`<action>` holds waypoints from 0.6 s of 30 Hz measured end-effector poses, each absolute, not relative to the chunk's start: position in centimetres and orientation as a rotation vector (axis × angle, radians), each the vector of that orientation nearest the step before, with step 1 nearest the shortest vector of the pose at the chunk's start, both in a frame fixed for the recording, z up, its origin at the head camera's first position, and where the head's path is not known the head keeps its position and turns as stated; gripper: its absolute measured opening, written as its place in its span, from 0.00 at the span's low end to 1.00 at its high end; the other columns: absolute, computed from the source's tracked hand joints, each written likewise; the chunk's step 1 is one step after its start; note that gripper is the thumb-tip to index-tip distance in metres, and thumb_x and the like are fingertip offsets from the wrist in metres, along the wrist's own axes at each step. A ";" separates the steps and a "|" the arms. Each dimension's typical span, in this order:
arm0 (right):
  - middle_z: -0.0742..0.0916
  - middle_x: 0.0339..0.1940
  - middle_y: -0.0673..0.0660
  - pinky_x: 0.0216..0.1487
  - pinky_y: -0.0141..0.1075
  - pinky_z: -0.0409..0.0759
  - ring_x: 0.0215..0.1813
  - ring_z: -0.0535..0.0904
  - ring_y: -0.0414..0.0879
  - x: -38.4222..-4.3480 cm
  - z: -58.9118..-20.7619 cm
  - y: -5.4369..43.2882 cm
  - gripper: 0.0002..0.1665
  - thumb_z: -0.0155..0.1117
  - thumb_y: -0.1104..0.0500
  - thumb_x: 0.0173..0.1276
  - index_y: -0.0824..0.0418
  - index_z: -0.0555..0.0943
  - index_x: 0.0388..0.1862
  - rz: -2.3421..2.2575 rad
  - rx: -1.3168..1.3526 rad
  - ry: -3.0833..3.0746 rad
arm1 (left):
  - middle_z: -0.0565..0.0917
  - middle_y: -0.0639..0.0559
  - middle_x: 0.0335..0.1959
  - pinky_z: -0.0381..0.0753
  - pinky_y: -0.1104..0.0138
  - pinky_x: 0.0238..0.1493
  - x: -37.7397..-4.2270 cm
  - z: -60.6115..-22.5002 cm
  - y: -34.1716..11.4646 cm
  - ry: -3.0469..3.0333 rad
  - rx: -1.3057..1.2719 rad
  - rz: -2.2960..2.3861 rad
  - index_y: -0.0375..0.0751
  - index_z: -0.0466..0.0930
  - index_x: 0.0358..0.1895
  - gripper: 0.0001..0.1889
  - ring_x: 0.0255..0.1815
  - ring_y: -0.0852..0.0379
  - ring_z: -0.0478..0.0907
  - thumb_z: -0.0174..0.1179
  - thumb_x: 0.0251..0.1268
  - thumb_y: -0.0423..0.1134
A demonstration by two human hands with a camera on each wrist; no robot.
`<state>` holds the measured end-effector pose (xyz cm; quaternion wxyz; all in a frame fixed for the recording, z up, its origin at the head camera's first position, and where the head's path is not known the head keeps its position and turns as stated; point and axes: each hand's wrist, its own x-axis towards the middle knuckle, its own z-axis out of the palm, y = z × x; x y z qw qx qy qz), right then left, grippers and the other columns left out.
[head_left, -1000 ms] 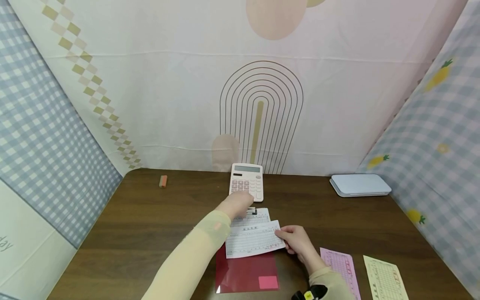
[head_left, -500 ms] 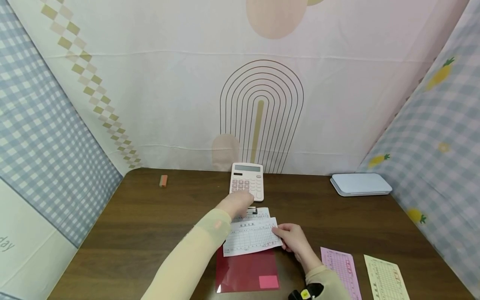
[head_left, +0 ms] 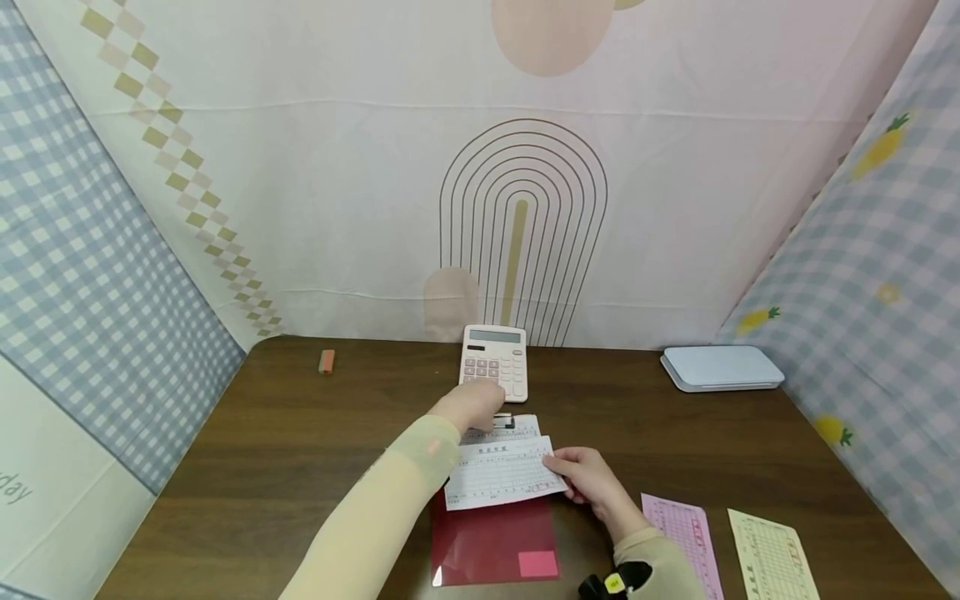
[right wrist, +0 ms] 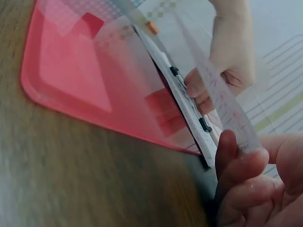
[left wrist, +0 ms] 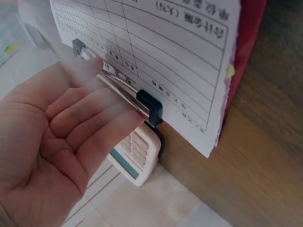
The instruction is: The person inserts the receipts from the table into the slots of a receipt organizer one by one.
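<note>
A red clipboard (head_left: 480, 546) lies on the table, with a white printed form (head_left: 528, 427) under its metal clip (left wrist: 150, 106). My left hand (head_left: 474, 404) is at the clip, its thumb on one side of the metal bar and its fingers curled against the other, pinching it. Between thumb and fingers, my right hand (head_left: 592, 485) pinches the right edge of another white form (head_left: 501, 477). This loose sheet slants above the board and partly covers the clipped one. In the right wrist view its edge (right wrist: 236, 118) stands apart from the clip.
A white calculator (head_left: 495, 358) lies just beyond the clip. Pink (head_left: 686, 542) and yellow (head_left: 772, 554) forms lie at the right front. A pale blue case (head_left: 722, 369) sits at the back right, and a small orange eraser (head_left: 326, 362) at the back left.
My right hand has shifted the loose form slightly left and away from me over the clipboard. The left hand has stayed at the clip.
</note>
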<state>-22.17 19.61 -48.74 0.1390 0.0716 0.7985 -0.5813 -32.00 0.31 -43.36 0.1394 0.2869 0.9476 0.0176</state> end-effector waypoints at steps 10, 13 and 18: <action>0.71 0.09 0.48 0.13 0.28 0.61 0.11 0.64 0.37 -22.6 -49.2 18.3 0.10 0.62 0.59 0.62 0.67 0.81 0.35 -1.658 0.320 2.415 | 0.76 0.56 0.25 0.74 0.66 0.32 -31.9 -43.4 0.4 2.729 0.822 0.048 0.45 0.76 0.27 0.07 0.28 0.58 0.71 0.66 0.53 0.31; 0.71 0.09 0.49 0.12 0.28 0.61 0.11 0.64 0.37 -22.7 -49.2 18.0 0.10 0.61 0.60 0.63 0.68 0.81 0.35 -1.664 0.328 2.418 | 0.77 0.56 0.25 0.74 0.66 0.32 -31.9 -43.5 0.3 2.735 0.829 0.048 0.45 0.76 0.28 0.07 0.28 0.58 0.71 0.66 0.54 0.31; 0.71 0.08 0.49 0.12 0.27 0.61 0.10 0.64 0.37 -22.9 -49.2 17.5 0.09 0.60 0.61 0.63 0.68 0.80 0.34 -1.662 0.322 2.416 | 0.79 0.54 0.29 0.77 0.66 0.39 -32.0 -43.6 0.3 2.757 0.860 0.011 0.45 0.78 0.30 0.06 0.31 0.58 0.73 0.67 0.52 0.32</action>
